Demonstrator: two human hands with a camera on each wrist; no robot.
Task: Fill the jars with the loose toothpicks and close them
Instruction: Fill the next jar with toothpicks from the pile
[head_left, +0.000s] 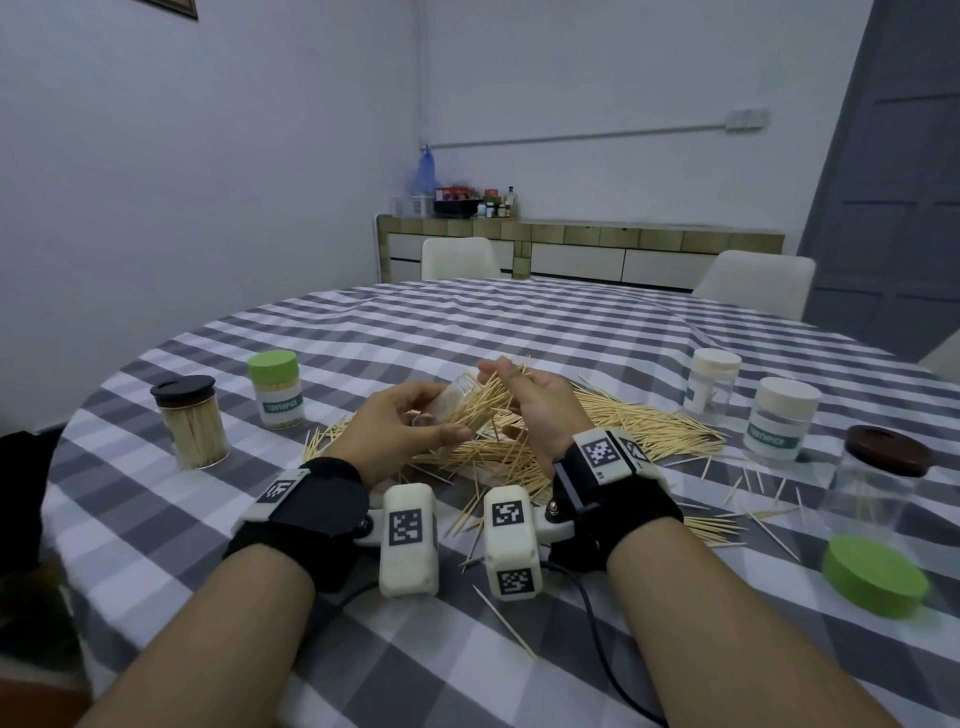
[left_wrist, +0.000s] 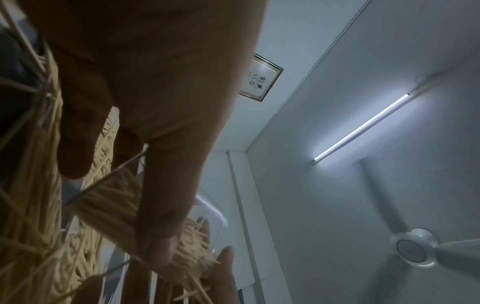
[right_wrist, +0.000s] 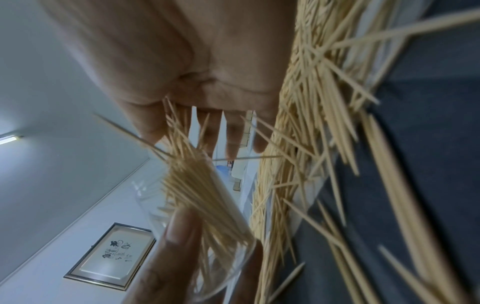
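- The clear jar (head_left: 457, 402) is held above the table, just over the loose pile of toothpicks (head_left: 613, 421), tipped on its side with its open mouth facing right and slightly toward the person.
- A bundle of toothpicks (head_left: 485, 402) runs along the jar's long axis, partly inside the mouth, its far ends fanning up and right.
- The left hand (head_left: 402, 426) wraps the jar, thumb on the near side and fingers curled over the far wall.
- The right hand (head_left: 530, 400) sits right at the mouth, fingers loosely extended around the bundle's outer ends; how firmly it pinches them I cannot tell.
- Judgement: the coming move is a push leftward along that axis, so the right hand is the one to drive it.
- Stray picks sticking out crosswise may catch the rim.
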